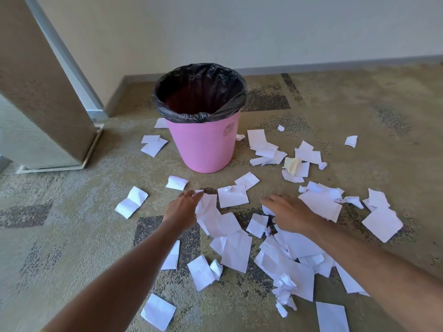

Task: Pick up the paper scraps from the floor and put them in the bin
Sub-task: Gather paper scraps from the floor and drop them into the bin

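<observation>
A pink bin (203, 144) with a black liner (199, 92) stands upright on the carpet, its inside dark. Several white paper scraps lie scattered in front of it and to its right. My left hand (182, 209) reaches forward, its fingertips pinching the top edge of a creased white scrap (209, 215) just short of the bin. My right hand (290, 213) hovers flat over the scraps with fingers spread, blurred, holding nothing. A flat scrap with a small crumpled ball on it (232, 196) lies between the two hands. A yellowish crumpled scrap (293, 165) sits to the right of the bin.
A tan panel or door (43, 92) with a metal foot stands at the left. The wall and grey skirting (335, 65) run behind the bin. Patterned carpet (72, 212) at the left holds only a few scraps.
</observation>
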{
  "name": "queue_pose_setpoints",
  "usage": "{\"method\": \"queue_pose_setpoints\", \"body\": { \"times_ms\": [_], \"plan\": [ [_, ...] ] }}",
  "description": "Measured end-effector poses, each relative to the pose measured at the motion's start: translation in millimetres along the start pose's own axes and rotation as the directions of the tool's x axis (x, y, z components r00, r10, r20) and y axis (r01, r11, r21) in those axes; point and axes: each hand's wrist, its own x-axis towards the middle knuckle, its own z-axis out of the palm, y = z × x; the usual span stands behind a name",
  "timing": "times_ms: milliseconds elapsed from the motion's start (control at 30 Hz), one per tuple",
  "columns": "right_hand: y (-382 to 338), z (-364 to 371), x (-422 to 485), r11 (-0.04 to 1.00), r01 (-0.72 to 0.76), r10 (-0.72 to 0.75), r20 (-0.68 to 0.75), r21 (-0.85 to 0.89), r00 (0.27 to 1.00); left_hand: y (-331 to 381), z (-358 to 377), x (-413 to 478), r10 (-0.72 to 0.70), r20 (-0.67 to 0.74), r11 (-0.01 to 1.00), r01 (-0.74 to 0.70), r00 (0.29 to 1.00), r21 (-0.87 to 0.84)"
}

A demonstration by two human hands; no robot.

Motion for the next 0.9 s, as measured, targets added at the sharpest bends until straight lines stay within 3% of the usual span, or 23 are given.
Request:
{"method": "queue_pose_setpoints", "body": {
  "times_ms": [100,267,433,567,633,767,900],
  "plan": [
    [-2,4,4,0.999,0.018,-0.019,-0.032,-0.029,0.999,-3,4,3,-0.008,-0.056,1.0,0.008,0.998,0.005],
    [1,12,6,0.995,0.063,-0.07,-0.1,-0.076,0.993,-14,11,2,-0.138,-0.147,0.983,0.117,0.979,-0.144],
    [0,4,3,0.988,-0.029,0.048,-0.123,0.153,0.991,-24,-2,-1,-0.188,-0.19,0.971,0.153,0.964,-0.184],
    [3,-5,1,0.912,-0.096,0.159,-0.127,0.399,0.979,-24,-4,-3,-0.017,0.029,0.986,0.022,0.999,-0.167],
    [1,-13,-1,0.86,-0.142,0.21,-0.086,0.49,0.974,-19,-3,-3,-0.009,0.086,0.995,0.018,0.996,-0.1],
    [-2,-23,-3,0.751,-0.205,0.273,-0.013,0.628,0.962,-10,-7,3,-0.137,-0.082,0.975,0.12,0.987,-0.186],
    [-7,-39,-8,0.65,-0.208,0.324,-0.019,0.731,0.946,-9,-16,2,-0.199,-0.149,0.938,0.144,0.968,-0.316]
  ]
}}
